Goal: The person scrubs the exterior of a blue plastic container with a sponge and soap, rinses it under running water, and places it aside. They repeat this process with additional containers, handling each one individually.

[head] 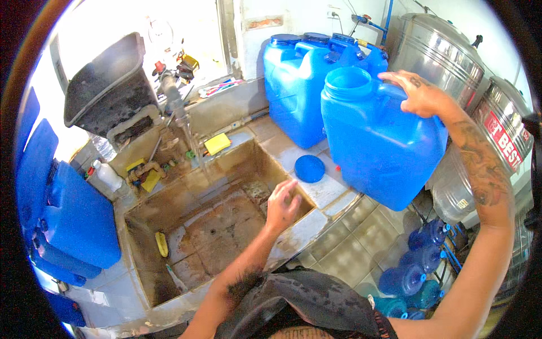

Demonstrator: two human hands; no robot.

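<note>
A blue plastic jerrycan (381, 152) with an uncapped wide mouth is at the right end of the tiled counter, its lower corner jutting past the front edge. My right hand (417, 95) grips it at the top handle, fingers over the far side. My left hand (284, 205) is empty, fingers apart and slightly curled, above the right rim of the tiled sink (139, 224). Just beyond those fingers a round blue screw lid (309, 168) lies on the counter. A pipe tap (175, 99) stands over the sink's back wall, with what looks like water below it.
More capped blue jerrycans (292, 89) stand behind, and others (84, 216) at left. A black plastic tub (108, 80) leans by the window. A yellow sponge (217, 144) sits on the back rim; a yellow brush (161, 244) is in the sink. Steel tanks (440, 55) and water bottles (402, 277) are at right.
</note>
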